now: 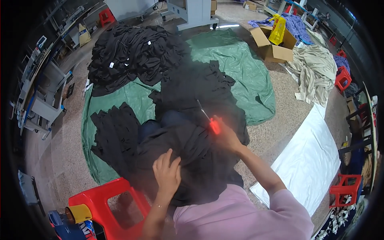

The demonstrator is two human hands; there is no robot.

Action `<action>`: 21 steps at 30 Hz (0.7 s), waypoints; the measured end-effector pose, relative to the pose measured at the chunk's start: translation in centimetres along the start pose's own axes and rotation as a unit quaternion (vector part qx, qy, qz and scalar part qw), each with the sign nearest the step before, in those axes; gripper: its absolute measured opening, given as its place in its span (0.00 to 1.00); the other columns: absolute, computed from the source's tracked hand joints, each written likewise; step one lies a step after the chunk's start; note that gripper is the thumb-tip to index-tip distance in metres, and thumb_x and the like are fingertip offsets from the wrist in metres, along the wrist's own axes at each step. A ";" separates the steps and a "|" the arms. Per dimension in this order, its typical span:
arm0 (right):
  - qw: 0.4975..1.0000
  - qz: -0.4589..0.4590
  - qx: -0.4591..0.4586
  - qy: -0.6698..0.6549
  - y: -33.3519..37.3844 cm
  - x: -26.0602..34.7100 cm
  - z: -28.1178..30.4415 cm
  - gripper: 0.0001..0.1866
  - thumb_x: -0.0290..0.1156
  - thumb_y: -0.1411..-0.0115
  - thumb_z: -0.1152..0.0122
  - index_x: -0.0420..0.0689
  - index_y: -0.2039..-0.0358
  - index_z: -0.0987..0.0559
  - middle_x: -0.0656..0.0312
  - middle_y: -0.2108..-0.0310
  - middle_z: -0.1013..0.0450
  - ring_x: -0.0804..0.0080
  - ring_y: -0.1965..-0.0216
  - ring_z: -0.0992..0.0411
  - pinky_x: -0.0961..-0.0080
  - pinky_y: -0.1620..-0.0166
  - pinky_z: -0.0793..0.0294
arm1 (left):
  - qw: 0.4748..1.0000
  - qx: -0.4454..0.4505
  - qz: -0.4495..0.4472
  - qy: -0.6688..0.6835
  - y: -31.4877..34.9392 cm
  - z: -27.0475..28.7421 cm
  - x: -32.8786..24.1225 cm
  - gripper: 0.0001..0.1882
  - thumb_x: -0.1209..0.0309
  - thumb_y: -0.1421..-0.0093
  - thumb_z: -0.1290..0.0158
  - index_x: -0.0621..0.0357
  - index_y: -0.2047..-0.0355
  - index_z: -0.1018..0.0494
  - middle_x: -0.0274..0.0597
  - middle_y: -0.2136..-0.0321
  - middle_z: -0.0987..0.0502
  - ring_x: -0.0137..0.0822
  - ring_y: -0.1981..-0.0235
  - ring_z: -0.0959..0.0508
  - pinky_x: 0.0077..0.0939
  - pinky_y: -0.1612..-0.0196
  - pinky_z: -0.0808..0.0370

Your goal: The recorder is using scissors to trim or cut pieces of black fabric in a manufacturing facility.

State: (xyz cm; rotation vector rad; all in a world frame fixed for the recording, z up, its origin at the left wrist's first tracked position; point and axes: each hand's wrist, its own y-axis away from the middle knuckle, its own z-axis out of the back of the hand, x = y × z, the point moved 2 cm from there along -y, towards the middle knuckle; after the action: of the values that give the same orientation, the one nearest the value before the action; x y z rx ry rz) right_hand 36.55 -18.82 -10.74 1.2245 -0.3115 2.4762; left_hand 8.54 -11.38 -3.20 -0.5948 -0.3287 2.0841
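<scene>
Head view: left hand (167, 173) lies fingers spread and flat on the black garment (188, 156) across the lap, gripping nothing; right hand (226, 138) is closed around red-handled snips (212, 123), blades pointing away over the cloth. By the look of it the work is midway: black pieces lie sorted on the green tarp (248, 80), and a large black heap (132, 56) sits beyond. Speckled floor (280, 132), white sheet (312, 160), red stool (108, 204), cardboard box (272, 48).
</scene>
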 end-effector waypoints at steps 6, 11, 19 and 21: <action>0.998 0.041 -0.051 0.005 -3.4 -2.3 -1.2 0.49 0.16 0.58 0.43 0.57 0.33 0.45 0.41 0.58 0.27 0.39 0.55 0.29 0.55 0.53 0.29 | 0.902 -0.124 0.300 0.286 -0.7 5.0 0.3 0.05 0.76 0.38 0.52 0.64 0.63 0.28 0.40 0.69 0.25 0.32 0.65 0.25 0.24 0.60 0.28; 0.994 0.043 -0.049 -0.091 -2.3 8.5 3.2 0.40 0.17 0.57 0.45 0.52 0.40 0.38 0.44 0.54 0.27 0.42 0.50 0.28 0.68 0.49 0.30 | 0.851 -0.318 0.258 0.330 -2.1 15.8 2.9 0.07 0.69 0.30 0.56 0.60 0.61 0.32 0.33 0.65 0.32 0.23 0.65 0.33 0.17 0.59 0.33; 0.987 0.026 -0.152 0.043 -3.9 8.3 4.0 0.39 0.23 0.50 0.35 0.51 0.39 0.41 0.40 0.62 0.25 0.38 0.61 0.26 0.56 0.60 0.27 | 0.971 -0.151 0.183 -0.035 -2.6 7.2 11.2 0.10 0.77 0.48 0.42 0.61 0.63 0.25 0.46 0.65 0.23 0.46 0.59 0.26 0.38 0.52 0.31; 0.981 -0.002 -0.187 0.050 -4.4 8.1 4.7 0.40 0.25 0.47 0.37 0.49 0.36 0.44 0.39 0.59 0.26 0.37 0.60 0.27 0.55 0.59 0.28 | 0.964 -0.179 0.179 0.083 -2.7 4.9 7.1 0.02 0.78 0.46 0.43 0.62 0.71 0.24 0.46 0.69 0.23 0.45 0.64 0.24 0.36 0.57 0.28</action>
State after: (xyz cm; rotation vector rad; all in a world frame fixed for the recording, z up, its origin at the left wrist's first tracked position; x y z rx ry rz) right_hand 37.22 -14.69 -1.27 0.9389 -0.7094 2.3255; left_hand 4.52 -3.98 0.11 -1.1068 -0.5395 2.3142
